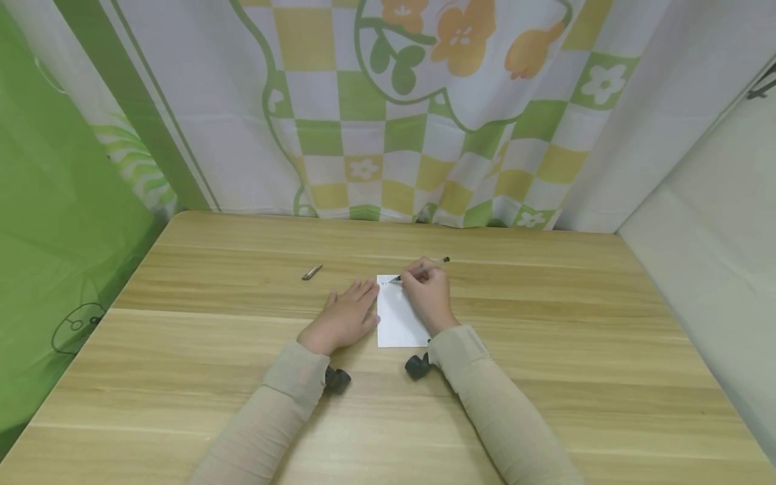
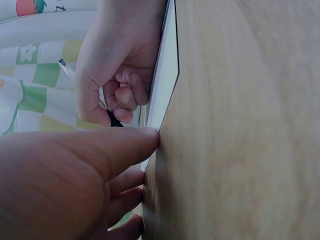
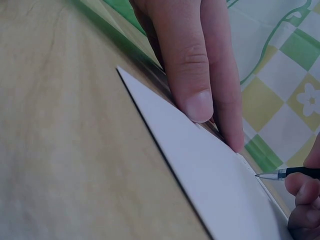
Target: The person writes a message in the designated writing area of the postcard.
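**Right hand (image 1: 430, 298) on pen (image 1: 440, 262), left hand (image 1: 344, 319) at paper edge**

Head: white paper (image 1: 398, 323) lies on wood-look bench (image 1: 564, 377), small dark marks near its top. Right grip pinches the pen, tip down at those marks, rear end angled up to the right. Left grip is relaxed, fingers extended, touching the paper's left edge. Pen cap (image 1: 312, 272) lies on the bench, apart, beyond the left hand. Checked curtain (image 1: 400, 155) hangs behind the bench.

Left wrist: left thumb (image 2: 135, 142) rests at the paper's edge, other fingers lined up along it. Beyond, right fingers curl round the pen.

Right wrist: pen's metal tip is at the paper near its top edge; can't tell if it's touching. Left fingertips (image 3: 199, 106) meet the opposite side edge.
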A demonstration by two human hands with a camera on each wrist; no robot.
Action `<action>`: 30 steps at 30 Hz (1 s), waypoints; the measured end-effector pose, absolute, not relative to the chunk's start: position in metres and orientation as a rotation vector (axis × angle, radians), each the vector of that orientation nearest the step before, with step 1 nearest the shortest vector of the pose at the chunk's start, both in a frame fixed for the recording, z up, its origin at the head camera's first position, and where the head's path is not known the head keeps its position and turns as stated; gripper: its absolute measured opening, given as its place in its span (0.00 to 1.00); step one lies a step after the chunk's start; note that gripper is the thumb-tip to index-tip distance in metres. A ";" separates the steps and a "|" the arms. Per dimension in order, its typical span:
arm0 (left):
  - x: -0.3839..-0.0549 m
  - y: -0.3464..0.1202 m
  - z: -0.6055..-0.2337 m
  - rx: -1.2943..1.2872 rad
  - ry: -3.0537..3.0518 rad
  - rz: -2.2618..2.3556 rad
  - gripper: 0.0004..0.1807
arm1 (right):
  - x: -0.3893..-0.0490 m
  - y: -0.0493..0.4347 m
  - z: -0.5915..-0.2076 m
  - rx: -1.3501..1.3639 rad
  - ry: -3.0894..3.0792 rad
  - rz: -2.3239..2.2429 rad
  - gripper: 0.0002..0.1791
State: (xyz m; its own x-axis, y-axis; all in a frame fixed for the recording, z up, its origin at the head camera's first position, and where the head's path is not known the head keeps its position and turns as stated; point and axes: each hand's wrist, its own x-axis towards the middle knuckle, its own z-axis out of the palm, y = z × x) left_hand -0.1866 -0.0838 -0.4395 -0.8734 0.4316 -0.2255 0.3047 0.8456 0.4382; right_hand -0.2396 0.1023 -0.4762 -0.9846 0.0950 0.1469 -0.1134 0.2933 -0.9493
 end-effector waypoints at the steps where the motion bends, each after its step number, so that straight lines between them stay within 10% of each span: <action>1: -0.187 -0.084 -0.439 0.555 2.707 0.564 0.36 | -0.240 0.102 -0.476 0.018 -2.380 1.768 0.04; 30: -0.185 -0.084 -0.436 0.565 2.707 0.574 0.36 | -0.240 0.102 -0.476 0.008 -2.377 1.779 0.04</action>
